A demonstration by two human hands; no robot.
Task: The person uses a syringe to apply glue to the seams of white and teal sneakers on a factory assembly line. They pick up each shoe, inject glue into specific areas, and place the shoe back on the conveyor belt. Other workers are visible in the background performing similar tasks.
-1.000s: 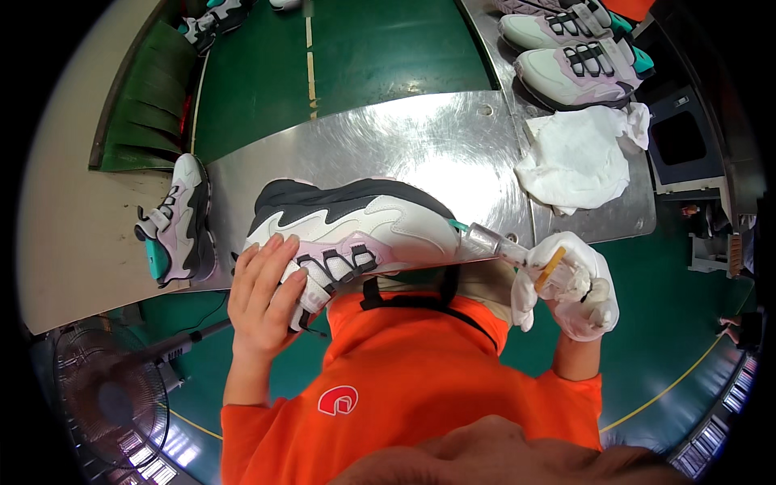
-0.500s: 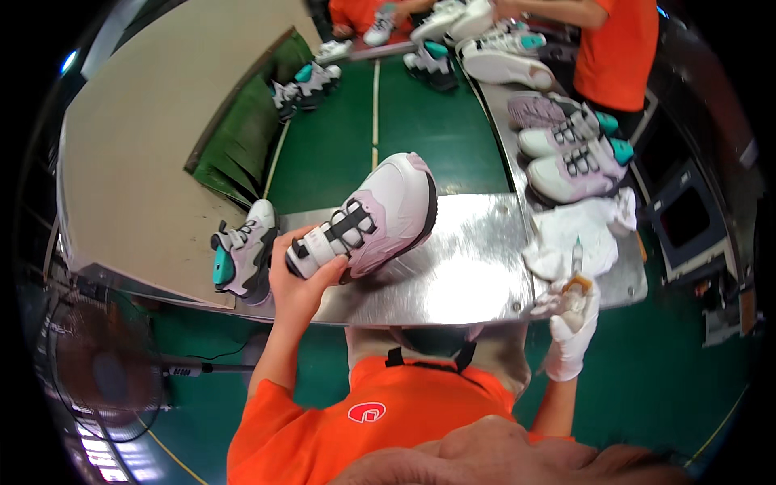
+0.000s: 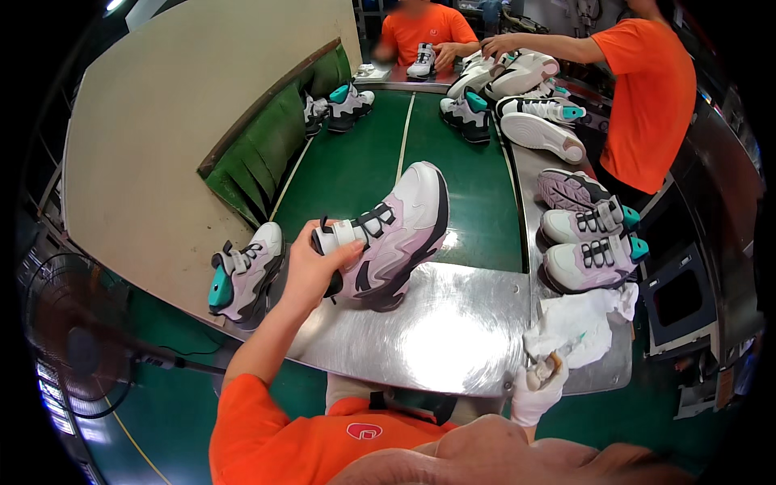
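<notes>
A white and lilac sneaker (image 3: 396, 230) with black laces is in my left hand (image 3: 315, 263), which grips it at the tongue and collar. Its toe points up and away, and its side faces me. Close to that forearm stands another sneaker (image 3: 250, 275) with a teal heel insert. My right hand (image 3: 537, 392), in a white glove, is low at the front edge of the metal table. Its fingers curl round a small amber-brown thing (image 3: 554, 365) whose kind I cannot make out. Just beyond it lies a crumpled white cloth (image 3: 570, 323) with a small green spot.
Sneakers (image 3: 594, 263) line the metal ledge on the right. A green belt (image 3: 380, 145) carrying more shoes runs away from the metal table (image 3: 436, 331). Two co-workers in orange handle shoes at the far end. A green flap curtain (image 3: 271, 133) hangs left; a fan (image 3: 81, 347) stands lower left.
The view has tilted up, showing more of the co-workers. The held sneaker has turned to show more of its side. My right hand has shifted left and nearer; the syringe-like tube above it no longer shows clearly.
</notes>
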